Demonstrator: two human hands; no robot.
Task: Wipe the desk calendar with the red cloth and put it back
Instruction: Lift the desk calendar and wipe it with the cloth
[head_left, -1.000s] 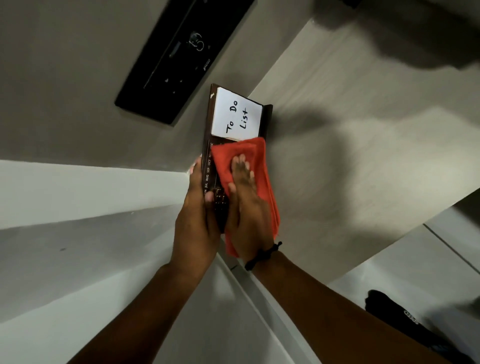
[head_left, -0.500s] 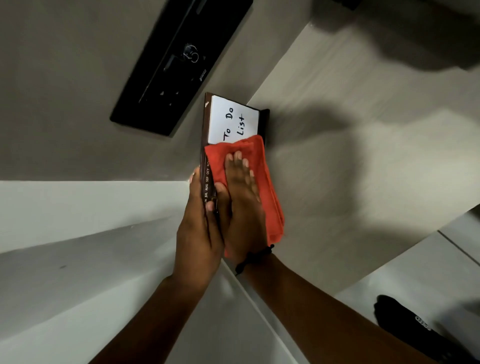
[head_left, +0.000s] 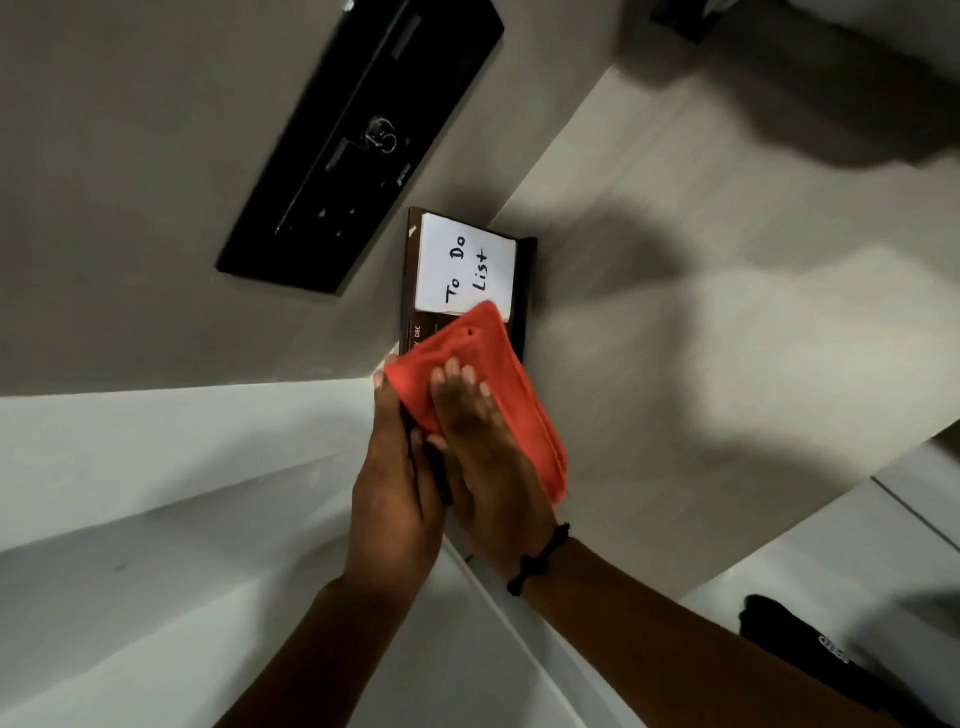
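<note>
The desk calendar is a dark brown board with a white pad marked "To Do List" at its far end and month names along its left edge. My left hand grips the calendar's near left edge and holds it up. The folded red cloth lies flat on the calendar's lower face, just below the pad. My right hand presses on the cloth with its fingers spread flat. The calendar's lower half is hidden under the cloth and both hands.
A black panel is set in the grey wall at the upper left. A beige surface runs behind the calendar. White ledges sit below at the left, and a dark object lies at the lower right.
My right hand has slid the red cloth down and toward me on the calendar, so more of the board below the pad shows. My left hand keeps its grip.
</note>
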